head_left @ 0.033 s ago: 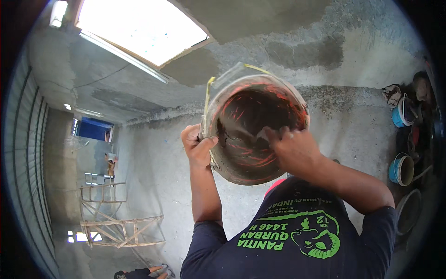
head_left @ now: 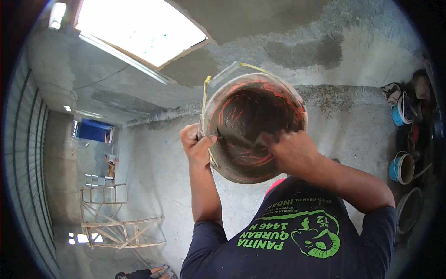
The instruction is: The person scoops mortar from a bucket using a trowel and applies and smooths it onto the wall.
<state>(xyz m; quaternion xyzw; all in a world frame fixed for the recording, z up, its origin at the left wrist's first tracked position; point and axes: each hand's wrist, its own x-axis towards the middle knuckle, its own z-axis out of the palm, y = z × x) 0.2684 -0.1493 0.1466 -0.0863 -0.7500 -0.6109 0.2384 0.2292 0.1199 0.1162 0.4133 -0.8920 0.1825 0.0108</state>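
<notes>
A round bucket (head_left: 207,118), its inside coated with wet grey mortar (head_left: 248,111) and streaked orange-red, is tilted so that its mouth faces me. My left hand (head_left: 197,144) grips the left rim, thumb over the edge and fingers behind. Inside the lower right of the mouth, my right hand (head_left: 292,149) is closed, its fingertips blurred against the dark mortar. What it holds, if anything, I cannot make out. A handle with yellow ends (head_left: 238,65) arches over the bucket's top.
At the right stand a blue bucket (head_left: 398,114), a second blue-and-white bucket (head_left: 395,171) and a large round tub (head_left: 409,211). Left are a wooden trestle (head_left: 123,224) and a blue panel (head_left: 94,129). Another person (head_left: 139,273) shows at the lower left edge.
The bucket has shifted very slightly left. A pale blurred shape beside my right hand inside the bucket now looks dark. My left hand keeps its grip on the rim.
</notes>
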